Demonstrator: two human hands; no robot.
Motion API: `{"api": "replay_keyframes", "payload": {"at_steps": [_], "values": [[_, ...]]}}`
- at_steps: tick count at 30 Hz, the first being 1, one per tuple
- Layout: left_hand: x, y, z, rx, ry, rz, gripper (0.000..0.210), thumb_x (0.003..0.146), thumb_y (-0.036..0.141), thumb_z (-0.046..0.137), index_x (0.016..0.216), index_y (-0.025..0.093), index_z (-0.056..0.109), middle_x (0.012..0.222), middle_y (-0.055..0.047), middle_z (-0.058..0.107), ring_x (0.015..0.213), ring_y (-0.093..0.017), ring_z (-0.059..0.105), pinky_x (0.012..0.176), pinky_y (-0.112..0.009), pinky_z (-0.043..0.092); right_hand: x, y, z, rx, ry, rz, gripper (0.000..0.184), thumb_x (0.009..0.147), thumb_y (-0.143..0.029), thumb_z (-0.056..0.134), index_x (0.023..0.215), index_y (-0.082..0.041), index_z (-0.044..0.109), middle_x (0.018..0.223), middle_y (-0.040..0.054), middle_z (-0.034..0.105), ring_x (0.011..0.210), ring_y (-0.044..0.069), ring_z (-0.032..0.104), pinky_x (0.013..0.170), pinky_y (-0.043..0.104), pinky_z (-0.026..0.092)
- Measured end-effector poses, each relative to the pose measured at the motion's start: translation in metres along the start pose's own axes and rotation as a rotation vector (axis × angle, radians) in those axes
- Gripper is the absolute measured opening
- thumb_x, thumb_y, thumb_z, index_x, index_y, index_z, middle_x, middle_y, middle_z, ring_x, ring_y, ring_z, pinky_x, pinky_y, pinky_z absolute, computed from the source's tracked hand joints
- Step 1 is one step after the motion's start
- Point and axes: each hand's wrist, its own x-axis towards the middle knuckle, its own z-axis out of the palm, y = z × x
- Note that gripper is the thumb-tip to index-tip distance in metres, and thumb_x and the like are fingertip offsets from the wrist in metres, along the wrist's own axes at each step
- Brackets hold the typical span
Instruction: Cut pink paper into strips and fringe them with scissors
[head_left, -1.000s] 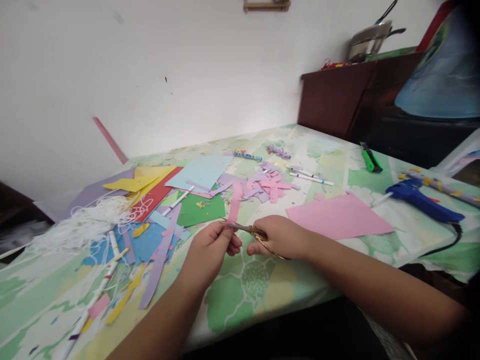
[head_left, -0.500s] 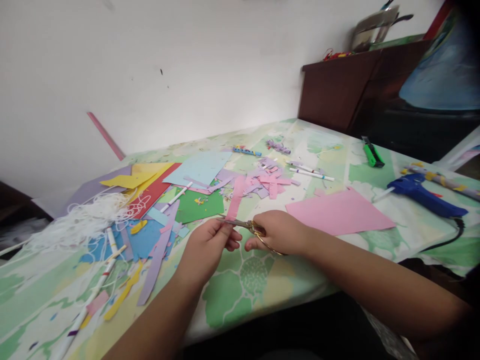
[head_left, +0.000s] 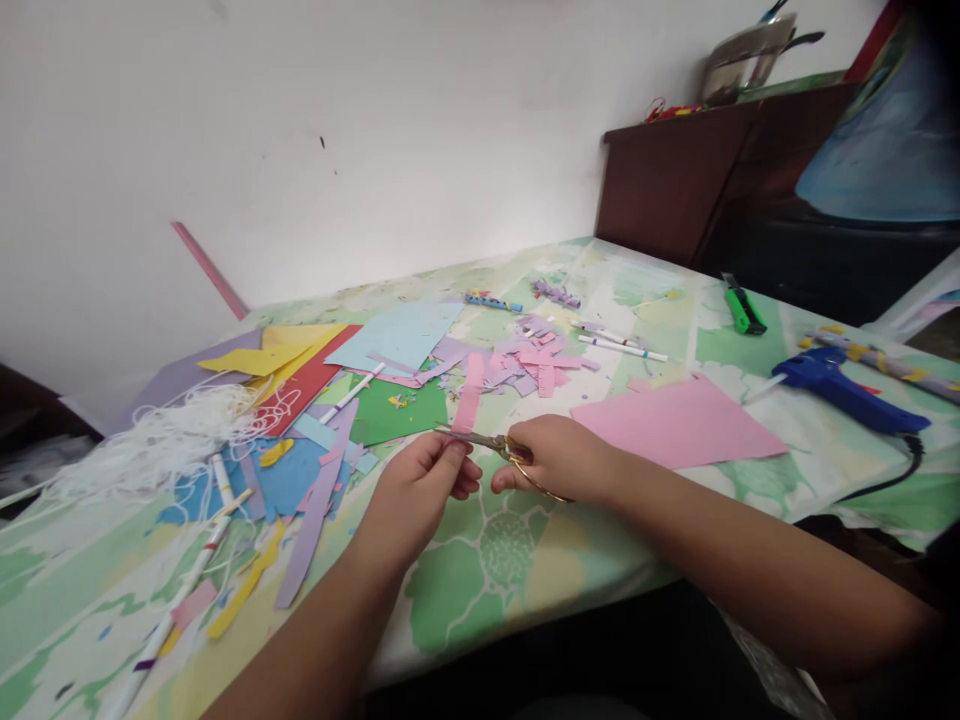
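Observation:
My left hand pinches the lower end of a long pink paper strip that stands up and away from me over the table. My right hand grips small gold-handled scissors, whose blades point left and meet the strip just above my left fingers. Both hands hover close together over the green-patterned tablecloth near the table's front edge.
Coloured paper sheets and scraps litter the middle and left, with white string and marker pens. A large pink sheet lies right of my hands. A blue glue gun and green cutter sit far right; a dark cabinet stands behind.
Both hands and the scissors stay at the pink strip and shift only slightly. The view has tilted a little, so everything sits somewhat higher in frame than a second ago.

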Motion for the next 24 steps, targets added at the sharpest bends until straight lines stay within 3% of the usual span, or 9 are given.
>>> {"api": "replay_keyframes", "payload": {"at_steps": [14,24], "values": [[0.0000,-0.0005,0.0009,-0.061,-0.002,0.017,0.020,0.072,0.033,0.042,0.066,0.016,0.050,0.054,0.002,0.056,0.049,-0.009,0.052,0.052,-0.024,0.043,0.0005,0.0007,-0.0002,0.029,-0.011,-0.006,0.055,0.057,-0.069,0.034,0.062,-0.017,0.050,0.056,0.0005,0.050,0.048,0.009,0.038,0.042,0.020,0.020],[-0.0032,0.0041,0.0005,-0.051,0.067,0.053,0.021,0.072,0.032,0.043,0.062,0.016,0.051,0.056,0.002,0.055,0.049,-0.009,0.052,0.051,-0.022,0.042,-0.0024,0.0000,-0.0011,0.072,-0.022,-0.033,0.052,0.060,-0.066,0.035,0.066,-0.017,0.050,0.059,0.0012,0.050,0.049,0.009,0.038,0.044,0.019,0.021]]}}
